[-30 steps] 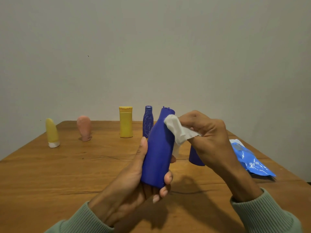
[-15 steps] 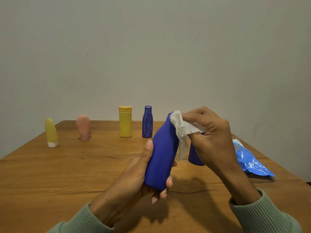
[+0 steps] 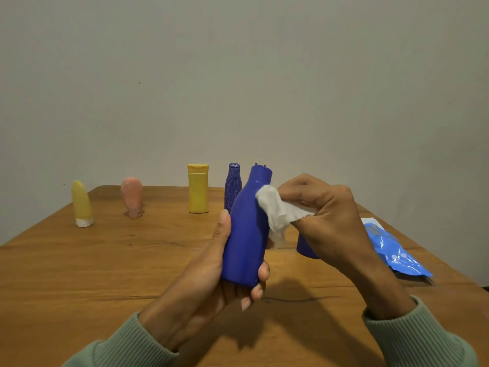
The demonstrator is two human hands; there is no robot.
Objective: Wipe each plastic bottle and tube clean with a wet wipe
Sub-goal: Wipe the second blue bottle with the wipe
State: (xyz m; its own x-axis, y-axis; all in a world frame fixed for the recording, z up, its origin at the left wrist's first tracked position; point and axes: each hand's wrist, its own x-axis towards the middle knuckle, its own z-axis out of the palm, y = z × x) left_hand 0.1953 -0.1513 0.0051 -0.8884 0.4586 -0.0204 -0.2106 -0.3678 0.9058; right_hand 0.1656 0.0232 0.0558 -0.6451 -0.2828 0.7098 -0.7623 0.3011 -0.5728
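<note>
My left hand [image 3: 211, 276] grips the lower half of a large blue bottle [image 3: 247, 229], held nearly upright above the table with its top uncapped. My right hand [image 3: 325, 215] pinches a white wet wipe [image 3: 277, 210] and presses it against the bottle's right shoulder. A loose end of the wipe hangs down beside the bottle. Behind my right hand stands a blue object [image 3: 304, 247], mostly hidden.
Along the far side of the wooden table [image 3: 105, 260] stand a yellow tube [image 3: 82, 205], a pink tube [image 3: 132, 197], a yellow bottle [image 3: 198, 189] and a small blue bottle [image 3: 232, 186]. A blue wipe packet [image 3: 394, 250] lies at the right.
The bottle has straightened from a rightward tilt, uncovering its top. The wipe has slid down from the neck to the shoulder with my right hand.
</note>
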